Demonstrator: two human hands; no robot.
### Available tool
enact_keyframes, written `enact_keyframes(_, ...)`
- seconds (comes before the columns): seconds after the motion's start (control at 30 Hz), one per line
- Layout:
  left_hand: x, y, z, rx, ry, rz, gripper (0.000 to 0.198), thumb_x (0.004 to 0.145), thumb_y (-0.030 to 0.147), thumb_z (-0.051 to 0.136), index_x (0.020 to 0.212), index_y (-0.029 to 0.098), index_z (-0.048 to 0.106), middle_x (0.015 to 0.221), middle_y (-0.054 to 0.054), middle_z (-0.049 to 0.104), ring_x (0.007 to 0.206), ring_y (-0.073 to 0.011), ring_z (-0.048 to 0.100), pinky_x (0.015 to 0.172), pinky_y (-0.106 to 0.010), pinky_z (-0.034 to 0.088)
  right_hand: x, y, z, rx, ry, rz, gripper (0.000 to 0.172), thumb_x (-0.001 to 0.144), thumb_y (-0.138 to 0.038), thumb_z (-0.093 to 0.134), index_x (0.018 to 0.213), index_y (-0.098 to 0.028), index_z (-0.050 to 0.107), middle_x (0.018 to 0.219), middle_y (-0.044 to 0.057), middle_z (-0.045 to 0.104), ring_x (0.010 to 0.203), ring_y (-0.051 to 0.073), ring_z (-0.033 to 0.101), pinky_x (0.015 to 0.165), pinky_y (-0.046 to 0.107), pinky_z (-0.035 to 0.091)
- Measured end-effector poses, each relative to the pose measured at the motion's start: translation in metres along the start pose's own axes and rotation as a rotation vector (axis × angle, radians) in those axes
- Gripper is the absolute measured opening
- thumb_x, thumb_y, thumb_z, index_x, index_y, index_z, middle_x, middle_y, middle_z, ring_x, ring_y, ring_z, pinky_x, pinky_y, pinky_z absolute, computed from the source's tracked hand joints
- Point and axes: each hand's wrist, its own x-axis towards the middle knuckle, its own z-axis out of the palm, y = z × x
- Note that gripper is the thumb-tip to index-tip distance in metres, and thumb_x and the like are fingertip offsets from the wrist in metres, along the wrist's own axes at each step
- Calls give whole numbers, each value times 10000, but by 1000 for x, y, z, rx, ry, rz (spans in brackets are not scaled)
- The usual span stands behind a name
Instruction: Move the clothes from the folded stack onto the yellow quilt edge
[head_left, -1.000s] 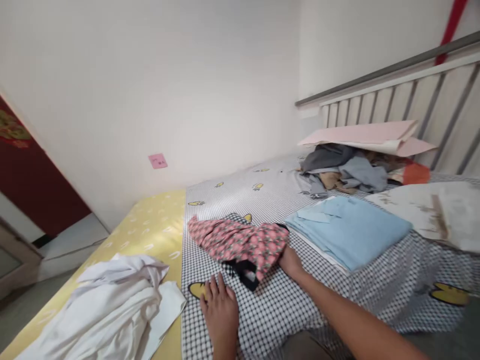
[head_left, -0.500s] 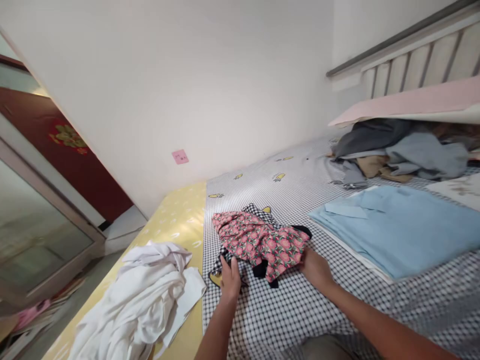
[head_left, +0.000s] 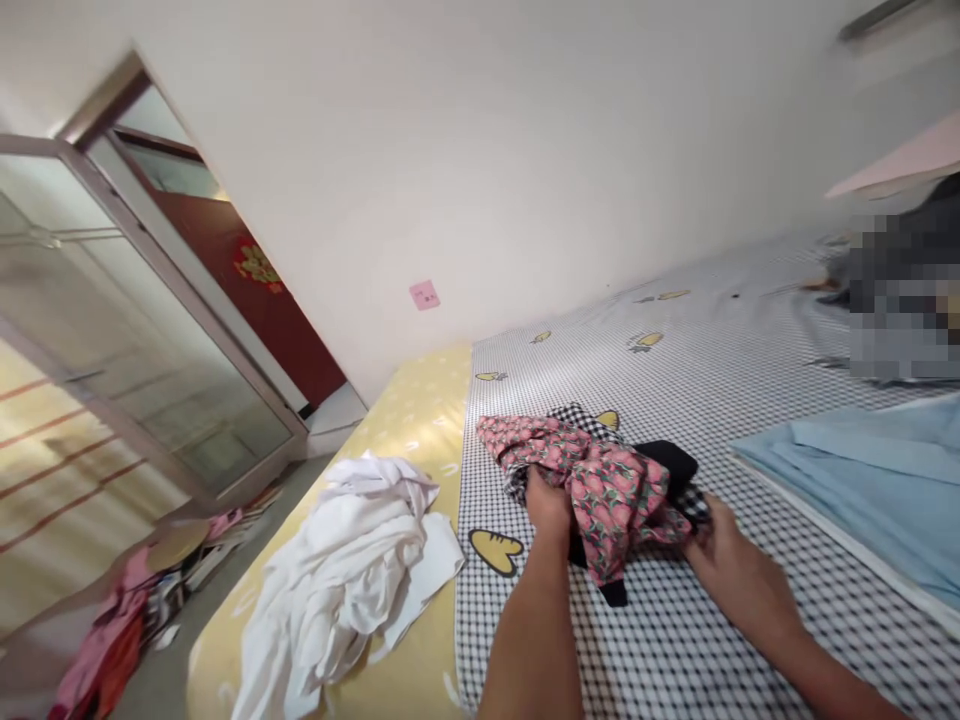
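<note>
A crumpled pink floral garment (head_left: 600,480) with black trim lies on the black-and-white checked bed sheet (head_left: 675,640). My left hand (head_left: 547,503) is closed on its left side, fingers tucked into the cloth. My right hand (head_left: 731,560) grips the garment's right edge, fingers curled on the fabric. Both forearms reach in from the bottom of the view.
A pile of white cloth (head_left: 352,570) lies on the yellow part of the mattress (head_left: 420,410) to the left. A folded light-blue garment (head_left: 870,490) sits at the right. More clothes are at the far right, blurred. A glass door (head_left: 112,330) and floor clutter (head_left: 127,620) stand left.
My left hand moved from flat on the sheet onto the floral garment and closed on it. The garment is bunched up more. The view swung left.
</note>
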Motion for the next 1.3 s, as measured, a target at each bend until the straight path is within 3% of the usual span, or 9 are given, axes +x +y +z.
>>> enact_keyframes(0.13, 38, -17, -82, 3, 209, -83, 223, 901, 191, 608, 1112, 164, 676, 1094, -101, 751, 1002, -200, 703, 901, -311, 528, 1, -6, -7, 125, -55, -10, 616, 891, -490, 442, 1408, -155, 462, 813, 79, 716, 598, 281, 656, 499, 343, 400)
enact_keyframes(0.27, 70, -52, -216, 96, 474, -201, 300, 970, 357, 575, 1199, 170, 626, 1139, -84, 702, 993, -199, 682, 882, -394, 562, 0, -11, -11, 144, -78, 10, 632, 881, -509, 424, 1408, -163, 473, 768, 62, 689, 570, 277, 630, 479, 343, 365)
enact_keyframes(0.37, 71, -85, -304, 215, 602, -174, 369, 1005, 266, 482, 1321, 85, 544, 1260, -129, 651, 1057, -219, 658, 897, -388, 520, 0, -11, -9, 118, -111, 6, 573, 885, -464, 442, 1392, -205, 506, 856, 110, 729, 627, 297, 656, 511, 376, 389)
enact_keyframes(0.47, 64, -122, -344, 360, 546, -73, 405, 910, 147, 528, 1299, 49, 579, 1205, -143, 693, 1085, -260, 663, 873, -330, 499, 1, -8, -6, 81, -167, 36, 528, 890, -422, 466, 1372, -222, 543, 985, 192, 748, 706, 313, 687, 565, 414, 427)
enact_keyframes(0.53, 60, -147, -338, 453, 470, -37, 427, 879, 150, 547, 1299, 147, 621, 1134, -125, 732, 1029, -252, 689, 831, -306, 508, 1, -4, -3, 63, -204, 25, 478, 899, -422, 449, 1317, -234, 587, 1058, 217, 744, 756, 321, 702, 586, 424, 443)
enact_keyframes(0.63, 55, -183, -298, 582, 415, -44, 459, 948, 208, 433, 1379, 245, 585, 1061, -137, 737, 943, -264, 700, 807, -359, 521, 2, 2, 1, 48, -219, -58, 408, 911, -447, 383, 1134, -246, 661, 1202, 187, 721, 842, 318, 714, 590, 418, 465)
enact_keyframes(0.8, 52, -225, -238, 748, 445, -47, 593, 969, 108, 212, 1495, 167, 479, 1131, -236, 679, 1083, -335, 634, 923, -473, 465, 2, 6, 5, -26, -215, -76, 394, 903, -435, 356, 1040, -254, 678, 1213, 114, 723, 929, 293, 717, 617, 396, 506)
enact_keyframes(1.07, 75, -253, -238, 888, 479, -27, 595, 962, 98, 229, 1489, 170, 496, 1063, -199, 676, 1016, -307, 626, 864, -413, 466, 0, -3, 3, -126, -183, -101, 358, 934, -396, 361, 1047, -247, 667, 1159, 77, 738, 871, 255, 716, 597, 358, 483)
enact_keyframes(1.3, 46, -245, -240, 782, 450, -55, 573, 960, 203, 299, 1507, 140, 458, 1092, -214, 674, 1052, -342, 644, 900, -461, 478, -1, -21, -7, -179, -223, -97, 309, 984, -279, 362, 1068, -218, 654, 1130, 77, 733, 870, 235, 699, 615, 334, 411)
